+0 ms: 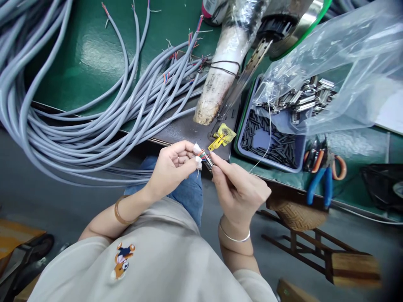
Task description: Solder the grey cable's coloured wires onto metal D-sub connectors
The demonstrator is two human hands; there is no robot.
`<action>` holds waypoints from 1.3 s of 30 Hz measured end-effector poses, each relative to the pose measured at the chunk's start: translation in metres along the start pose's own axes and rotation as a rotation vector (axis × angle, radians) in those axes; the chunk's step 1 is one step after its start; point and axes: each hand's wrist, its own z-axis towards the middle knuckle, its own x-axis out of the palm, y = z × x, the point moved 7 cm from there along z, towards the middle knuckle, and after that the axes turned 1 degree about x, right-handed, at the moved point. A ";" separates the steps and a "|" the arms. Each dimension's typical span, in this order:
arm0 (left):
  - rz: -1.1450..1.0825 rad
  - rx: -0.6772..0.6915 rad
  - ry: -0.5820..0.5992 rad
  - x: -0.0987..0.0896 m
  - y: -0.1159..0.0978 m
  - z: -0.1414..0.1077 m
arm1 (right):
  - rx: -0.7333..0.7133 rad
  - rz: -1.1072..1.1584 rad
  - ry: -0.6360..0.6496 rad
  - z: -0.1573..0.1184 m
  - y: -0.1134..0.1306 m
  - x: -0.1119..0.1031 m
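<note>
My left hand [171,167] is closed, its wrapped fingertips around the end of a grey cable with thin coloured wires [203,155] fanned out. White wrapping covers at least two of its fingertips. The wires meet a small metal connector [208,163] between my hands. My right hand [237,184] pinches the connector's right side between thumb and index finger. Just beyond my fingertips, a yellow clip [218,141] lies on a yellow pad at the bench edge.
Many grey cables [126,113] spread over the left bench. A soldering iron handle in a white tube [217,84] points toward me. On the right are a blue tray [267,161] of black sleeves, a plastic bag [346,54] of metal connectors, pliers [319,184] and a wooden stool [355,268].
</note>
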 end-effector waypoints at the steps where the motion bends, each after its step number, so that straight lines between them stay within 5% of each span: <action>1: -0.008 0.003 0.001 0.000 0.000 -0.001 | -0.006 -0.004 0.004 -0.001 0.001 0.001; 12: 0.014 0.083 0.052 -0.003 0.000 -0.009 | 0.056 0.041 0.021 0.000 -0.005 0.006; 18: 0.097 0.133 0.150 0.003 -0.003 -0.012 | 0.172 0.226 0.239 0.003 -0.014 0.017; 23: 0.043 0.083 0.064 -0.004 0.000 -0.007 | 0.212 0.165 0.027 0.001 -0.016 -0.001; 34: 0.033 0.036 0.025 -0.003 0.002 -0.005 | 0.038 0.089 0.065 0.004 -0.001 0.008; 39: -0.029 0.055 0.066 -0.009 0.006 -0.005 | 0.056 0.131 -0.088 -0.002 -0.006 -0.006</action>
